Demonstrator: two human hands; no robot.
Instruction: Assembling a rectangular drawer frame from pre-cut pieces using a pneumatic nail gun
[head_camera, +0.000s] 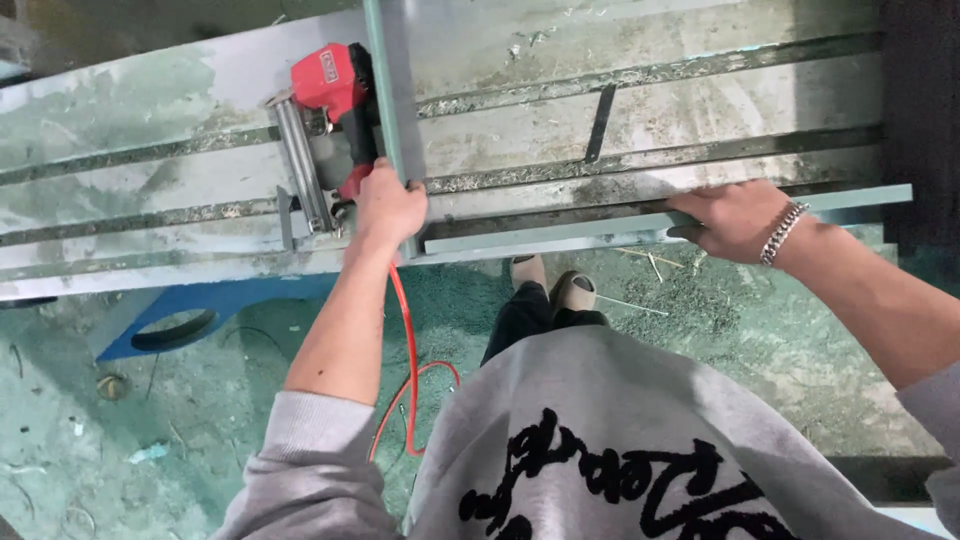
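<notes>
The left hand (388, 208) is clamped around the grip of a red pneumatic nail gun (325, 130), whose nose sits against the upright pale-green strip (392, 110) at the near edge of the workbench (700, 110). The right hand (738, 218) lies flat and spread on the long horizontal strip (560, 238), pressing it down well to the right of the corner; it grasps nothing. The two strips meet at a right angle just beside the left hand. To fasten this joint well, I judge the strips should stay butted tight and flush, the gun square to the face, and the right hand's pressure steady and well clear of the nose. The orange air hose (410, 350) trails down toward the floor (200, 420); keeping it slack avoids tugging the gun off line.
</notes>
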